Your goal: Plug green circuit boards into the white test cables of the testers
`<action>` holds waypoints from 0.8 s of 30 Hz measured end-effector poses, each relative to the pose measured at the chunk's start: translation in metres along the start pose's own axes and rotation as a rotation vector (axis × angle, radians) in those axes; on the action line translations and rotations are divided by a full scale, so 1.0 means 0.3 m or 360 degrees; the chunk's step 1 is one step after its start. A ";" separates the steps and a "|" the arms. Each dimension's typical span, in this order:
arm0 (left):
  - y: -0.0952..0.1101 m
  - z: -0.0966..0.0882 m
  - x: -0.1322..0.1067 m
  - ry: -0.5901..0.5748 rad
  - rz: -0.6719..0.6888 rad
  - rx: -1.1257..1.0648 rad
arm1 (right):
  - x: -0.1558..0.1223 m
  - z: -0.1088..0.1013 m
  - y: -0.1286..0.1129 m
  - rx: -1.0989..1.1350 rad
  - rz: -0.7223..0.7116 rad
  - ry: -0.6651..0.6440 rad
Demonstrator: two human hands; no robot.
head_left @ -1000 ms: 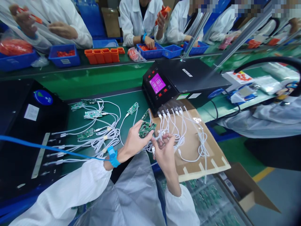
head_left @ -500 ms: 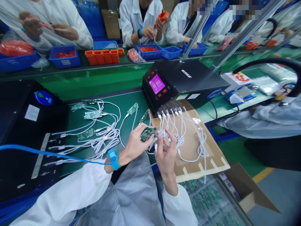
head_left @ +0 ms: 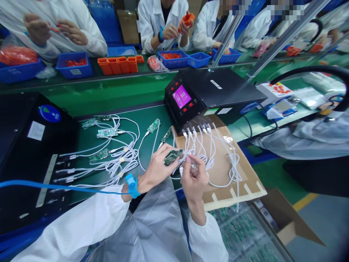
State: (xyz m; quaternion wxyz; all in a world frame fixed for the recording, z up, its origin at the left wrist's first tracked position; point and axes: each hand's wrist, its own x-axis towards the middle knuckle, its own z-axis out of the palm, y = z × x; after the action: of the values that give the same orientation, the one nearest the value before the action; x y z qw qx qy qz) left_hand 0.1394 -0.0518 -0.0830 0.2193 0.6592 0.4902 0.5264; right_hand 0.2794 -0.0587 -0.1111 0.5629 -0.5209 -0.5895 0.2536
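Observation:
My left hand (head_left: 158, 165) is closed around the edges of a green circuit board (head_left: 171, 157), held tilted above the table's front edge. A blue wrist strap (head_left: 132, 185) with a blue cord circles that wrist. At the board's right end, my right hand (head_left: 194, 174) pinches with thumb and forefinger; what lies between the fingertips is too small to make out. White cables (head_left: 201, 147) run close behind these fingers from the black device with a lit screen (head_left: 182, 96). Another circuit board (head_left: 166, 135) lies just behind my left hand.
Several cabled boards (head_left: 107, 133) and bundled white cables (head_left: 120, 163) lie to the left, beside a black box (head_left: 24, 145). A cardboard sheet (head_left: 226, 182) is at right, above a tray of boards (head_left: 242, 233). Co-workers sit across, behind blue bins (head_left: 75, 71) and orange parts (head_left: 117, 66).
My right hand's fingers have drawn together into a pinch at the board's right end. The board has tilted slightly in my left hand.

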 end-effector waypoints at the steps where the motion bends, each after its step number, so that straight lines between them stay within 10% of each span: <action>1: -0.001 0.000 0.000 -0.0002 -0.0004 0.0000 | 0.000 0.000 0.000 -0.0006 -0.0005 -0.0006; 24: -0.004 0.004 -0.012 -0.0082 0.0083 0.0020 | -0.008 0.019 0.004 -0.0042 -0.0024 0.0045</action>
State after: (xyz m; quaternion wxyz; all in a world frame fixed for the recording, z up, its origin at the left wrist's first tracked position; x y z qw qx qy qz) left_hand 0.1401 -0.0541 -0.0860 0.2137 0.6866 0.4703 0.5117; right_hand 0.2741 -0.0588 -0.1146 0.5663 -0.5273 -0.5886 0.2341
